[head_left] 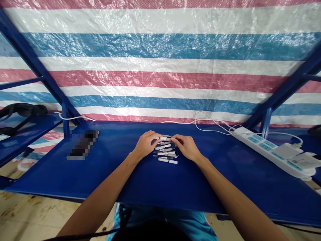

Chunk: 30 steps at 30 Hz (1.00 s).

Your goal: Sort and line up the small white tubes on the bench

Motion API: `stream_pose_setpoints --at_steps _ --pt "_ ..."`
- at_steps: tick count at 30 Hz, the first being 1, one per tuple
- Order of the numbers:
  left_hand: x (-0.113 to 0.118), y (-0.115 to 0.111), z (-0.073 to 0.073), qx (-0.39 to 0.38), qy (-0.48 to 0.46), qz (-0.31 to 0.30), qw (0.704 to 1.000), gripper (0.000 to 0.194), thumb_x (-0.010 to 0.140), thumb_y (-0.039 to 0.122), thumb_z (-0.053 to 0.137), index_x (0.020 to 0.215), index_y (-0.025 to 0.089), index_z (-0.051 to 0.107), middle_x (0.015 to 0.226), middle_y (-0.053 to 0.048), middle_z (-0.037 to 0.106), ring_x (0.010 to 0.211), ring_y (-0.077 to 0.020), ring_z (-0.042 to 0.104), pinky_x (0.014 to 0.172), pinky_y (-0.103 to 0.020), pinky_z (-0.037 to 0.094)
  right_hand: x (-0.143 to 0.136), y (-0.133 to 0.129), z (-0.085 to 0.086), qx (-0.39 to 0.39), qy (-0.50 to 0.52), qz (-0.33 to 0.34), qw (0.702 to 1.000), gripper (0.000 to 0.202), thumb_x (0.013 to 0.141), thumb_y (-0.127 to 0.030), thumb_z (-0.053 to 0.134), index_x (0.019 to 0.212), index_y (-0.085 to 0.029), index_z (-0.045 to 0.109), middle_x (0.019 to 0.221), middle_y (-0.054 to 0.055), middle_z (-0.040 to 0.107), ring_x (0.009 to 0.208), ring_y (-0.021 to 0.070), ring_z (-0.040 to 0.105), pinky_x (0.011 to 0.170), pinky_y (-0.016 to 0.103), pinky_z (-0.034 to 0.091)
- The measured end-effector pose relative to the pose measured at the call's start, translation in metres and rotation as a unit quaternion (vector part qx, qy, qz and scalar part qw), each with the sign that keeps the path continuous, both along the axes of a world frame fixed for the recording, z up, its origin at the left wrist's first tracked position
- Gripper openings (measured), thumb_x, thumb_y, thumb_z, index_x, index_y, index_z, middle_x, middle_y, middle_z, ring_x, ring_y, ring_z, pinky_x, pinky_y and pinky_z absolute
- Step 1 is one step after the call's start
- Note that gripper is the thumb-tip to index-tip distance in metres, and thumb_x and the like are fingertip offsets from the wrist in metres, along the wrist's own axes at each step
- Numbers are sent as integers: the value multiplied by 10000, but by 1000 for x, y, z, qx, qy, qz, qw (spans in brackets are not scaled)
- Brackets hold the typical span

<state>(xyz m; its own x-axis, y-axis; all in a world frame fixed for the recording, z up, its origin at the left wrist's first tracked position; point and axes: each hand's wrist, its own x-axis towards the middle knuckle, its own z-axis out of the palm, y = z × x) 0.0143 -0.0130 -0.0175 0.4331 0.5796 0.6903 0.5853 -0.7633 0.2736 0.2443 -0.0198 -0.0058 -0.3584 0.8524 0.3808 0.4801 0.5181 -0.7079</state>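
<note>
From where I watch, both bare hands meet over a shiny blue flat table (105, 180). My left hand (145, 144) has its thumb and pointing finger pinched on the left end of a thin white plastic pen (164, 138). My right hand (186, 146) has its fingertips at the dark right end of that pen; I cannot tell if they are closed on it or just touching. So the pen lies across the small space between the two hands. Just below the fingers, on the near side, is a loose row of small white and grey pens (165, 147), most lying sideways, some touching. The closest one to me is a white pen with a dark band (168, 161). Well to the left of the left fingers is a dark flat thing (83, 144), too blurry to name. Well to the right of the right fingers is a long white plastic power strip (263, 145) with blue sockets, with a thin white cord (213, 131) near it.
</note>
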Motion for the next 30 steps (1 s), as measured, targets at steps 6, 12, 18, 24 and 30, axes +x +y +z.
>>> stream_pose_setpoints --at_steps 6,12,18,24,30 --pt "1 1 -2 -6 0 -11 1000 203 1042 253 534 1006 189 724 865 -54 741 809 -193 679 794 -318 565 1 1 -1 -7 11 -8 1000 407 953 -545 521 850 -209 728 649 26 677 570 174 578 591 281 430" --pt "-1 0 -1 -11 1 -1 1000 211 1041 265 535 1009 190 729 883 -64 759 818 -205 686 802 -339 569 0 0 1 1 12 -19 1000 375 925 -543 556 898 -217 740 663 25 690 572 177 580 607 289 447" --pt "-4 0 0 -22 -16 9 1000 206 1035 274 547 1011 199 737 888 -61 762 819 -203 682 817 -347 576 2 1 1 -17 -20 -37 999 422 964 -526 498 767 -206 690 603 18 644 566 174 584 582 281 416" --pt "-6 2 0 -23 -16 7 1000 212 1034 279 554 1011 200 749 884 -59 771 805 -199 676 798 -346 575 0 -1 5 -29 21 -28 999 449 916 -619 530 785 -211 665 583 -4 597 547 153 516 569 269 410" --pt "-7 3 -2 -16 -11 -20 1000 240 1042 310 549 1039 194 758 899 -73 782 808 -206 679 808 -364 568 2 -3 5 -41 34 -18 998 445 917 -590 547 714 -207 651 594 9 601 556 152 510 568 274 415"
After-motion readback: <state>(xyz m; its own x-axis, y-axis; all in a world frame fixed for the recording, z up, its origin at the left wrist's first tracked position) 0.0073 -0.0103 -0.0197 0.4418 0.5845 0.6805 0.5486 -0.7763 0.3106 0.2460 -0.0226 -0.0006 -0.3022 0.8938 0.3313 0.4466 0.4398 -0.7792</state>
